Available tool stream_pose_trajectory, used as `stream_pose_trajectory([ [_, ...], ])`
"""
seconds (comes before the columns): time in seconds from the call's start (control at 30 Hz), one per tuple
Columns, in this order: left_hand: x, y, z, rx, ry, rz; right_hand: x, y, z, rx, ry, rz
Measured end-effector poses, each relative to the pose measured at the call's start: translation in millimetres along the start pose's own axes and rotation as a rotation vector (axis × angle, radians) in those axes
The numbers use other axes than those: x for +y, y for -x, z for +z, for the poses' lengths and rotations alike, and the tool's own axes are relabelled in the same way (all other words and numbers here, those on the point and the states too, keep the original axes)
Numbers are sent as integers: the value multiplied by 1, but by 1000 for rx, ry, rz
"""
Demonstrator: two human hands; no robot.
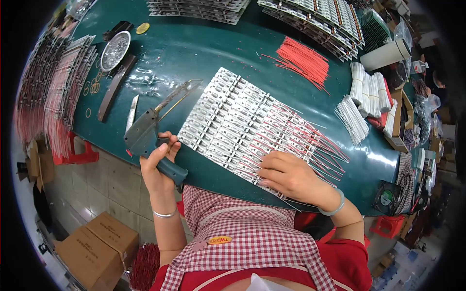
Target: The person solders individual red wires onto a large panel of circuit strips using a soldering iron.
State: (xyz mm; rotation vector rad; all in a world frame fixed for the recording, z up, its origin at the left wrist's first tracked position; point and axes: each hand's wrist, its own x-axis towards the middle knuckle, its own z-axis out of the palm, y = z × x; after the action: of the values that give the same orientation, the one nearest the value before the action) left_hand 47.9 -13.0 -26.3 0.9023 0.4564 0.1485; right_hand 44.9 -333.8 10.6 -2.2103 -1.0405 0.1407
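Two silver metal stacks [199,9] line the green bench [189,53]'s far edge; left hand [162,157] grips one dark-green soldering gun [142,131]; right hand [289,177]'s grip is unclear.

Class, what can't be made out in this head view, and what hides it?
All in the head view:
White panel beneath the right grip: covered by it.
Part of the left grip: behind the green tool's handle.
Stack at top centre: cut off by the picture's edge.
Specks in the metal dish: too small to identify.
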Motion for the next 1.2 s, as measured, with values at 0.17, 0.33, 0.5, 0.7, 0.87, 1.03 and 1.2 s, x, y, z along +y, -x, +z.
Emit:
stream_pose_trajectory([
  [0.17,-1,7,4,32,7,-30,38,-18,-49,339,191,121],
  [0.33,4,8,8,47,0,-51,125,-52,-72,463,450,302],
  [0.5,10,13,6,96,-25,-14,162,-74,-55,448,630,309],
  [0.7,11,11,6,105,-57,-19,175,-85,-50,489,775,341],
  [0.87,11,9,6,101,-68,-24,186,-89,-51,500,786,306],
  [1.03,11,11,5,60,-77,-5,191,-84,-62,476,773,288],
  [1.2,12,13,-1,48,-66,25,156,-94,-77,397,767,278],
])
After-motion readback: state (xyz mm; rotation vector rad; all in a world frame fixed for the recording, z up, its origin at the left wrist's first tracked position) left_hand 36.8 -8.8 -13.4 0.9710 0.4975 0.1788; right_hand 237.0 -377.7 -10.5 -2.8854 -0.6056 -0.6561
